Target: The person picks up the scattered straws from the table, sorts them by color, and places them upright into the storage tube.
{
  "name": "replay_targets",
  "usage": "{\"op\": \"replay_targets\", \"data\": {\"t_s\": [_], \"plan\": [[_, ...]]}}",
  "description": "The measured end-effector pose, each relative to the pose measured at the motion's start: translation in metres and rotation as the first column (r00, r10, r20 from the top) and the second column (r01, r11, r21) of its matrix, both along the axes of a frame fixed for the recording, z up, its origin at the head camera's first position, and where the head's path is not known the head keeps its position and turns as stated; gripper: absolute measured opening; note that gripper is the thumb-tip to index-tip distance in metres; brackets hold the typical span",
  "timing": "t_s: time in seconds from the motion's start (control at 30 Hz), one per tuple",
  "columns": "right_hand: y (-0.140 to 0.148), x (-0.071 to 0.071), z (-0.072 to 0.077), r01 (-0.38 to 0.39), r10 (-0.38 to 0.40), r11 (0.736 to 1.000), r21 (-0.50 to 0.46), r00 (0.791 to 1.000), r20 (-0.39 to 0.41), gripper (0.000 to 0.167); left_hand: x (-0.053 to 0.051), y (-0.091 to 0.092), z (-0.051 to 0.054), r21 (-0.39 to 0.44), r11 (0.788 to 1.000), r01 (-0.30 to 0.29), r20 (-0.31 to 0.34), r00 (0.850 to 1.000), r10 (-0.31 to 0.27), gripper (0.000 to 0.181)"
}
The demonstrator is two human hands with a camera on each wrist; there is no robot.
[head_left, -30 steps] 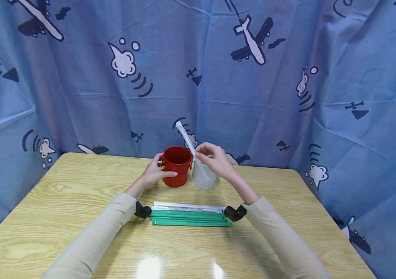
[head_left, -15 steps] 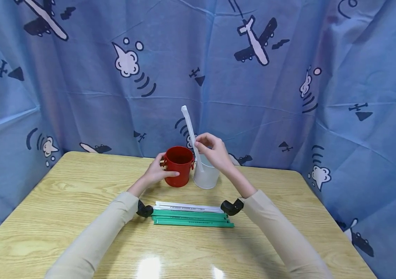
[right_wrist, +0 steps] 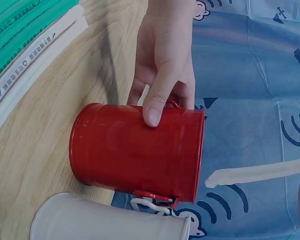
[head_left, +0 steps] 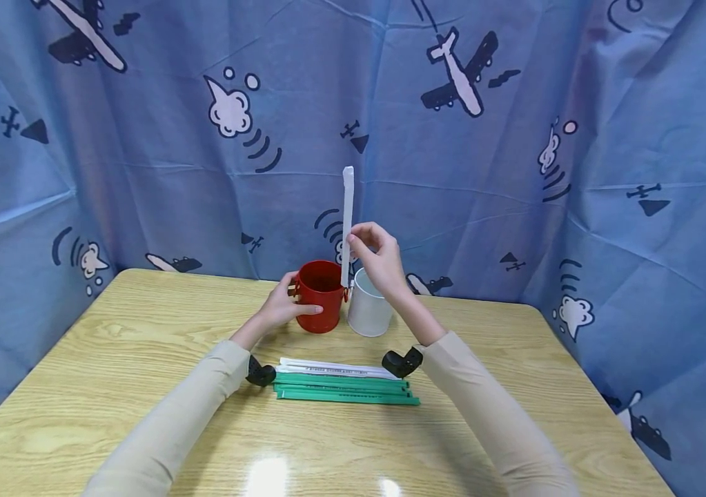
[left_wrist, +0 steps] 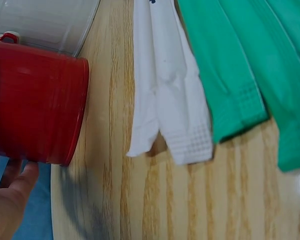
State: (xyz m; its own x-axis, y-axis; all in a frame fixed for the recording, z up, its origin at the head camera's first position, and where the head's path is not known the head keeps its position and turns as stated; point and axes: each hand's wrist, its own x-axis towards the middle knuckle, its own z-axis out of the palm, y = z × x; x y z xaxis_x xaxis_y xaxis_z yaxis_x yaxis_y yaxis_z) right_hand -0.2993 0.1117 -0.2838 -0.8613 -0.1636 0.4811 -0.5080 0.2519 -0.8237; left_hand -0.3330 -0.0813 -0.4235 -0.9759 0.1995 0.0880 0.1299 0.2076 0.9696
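My left hand (head_left: 284,304) grips a small red bucket (head_left: 330,304) from its left side, thumb across the front; some fingers are hidden behind it. The bucket stands upright on the table. Between the thumb and fingertips of my right hand (head_left: 380,255) is a long white paper-wrapped straw (head_left: 348,207), held nearly upright. Its lower end hangs just above the red bucket's right rim, apart from it in the right wrist view. Close on the right stands a white bucket (head_left: 368,310), partly behind my right hand. Only the edge of that hand shows in the right wrist view.
Nearer me, white wrapped straws (head_left: 334,368) and several green wrapped straws (head_left: 343,390) lie side by side on the wooden table (head_left: 203,428). A blue airplane-print curtain (head_left: 290,138) hangs behind and at both sides. The two buckets' small side handles nearly meet.
My right hand has lifted the straw up out of the white bucket and swung it upright, its lower end now by the red bucket's rim. My left hand keeps its hold.
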Motion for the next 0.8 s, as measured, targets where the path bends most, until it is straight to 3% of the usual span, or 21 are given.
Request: {"op": "replay_targets", "data": {"t_s": [0.27, 0.8], "plan": [[-0.006, -0.017, -0.018, 0.034, -0.036, 0.997, -0.065, 0.999, -0.039, 0.018, 0.0, -0.001, 0.0, -0.002, 1.0, 0.004, -0.002, 1.0, -0.004, 0.087], [-0.022, -0.024, -0.046, -0.004, 0.004, 1.0, -0.002, 0.999, 0.034, 0.017, 0.001, -0.002, 0.001, -0.007, 1.0, 0.022, -0.011, 1.0, -0.022, 0.086]]}}
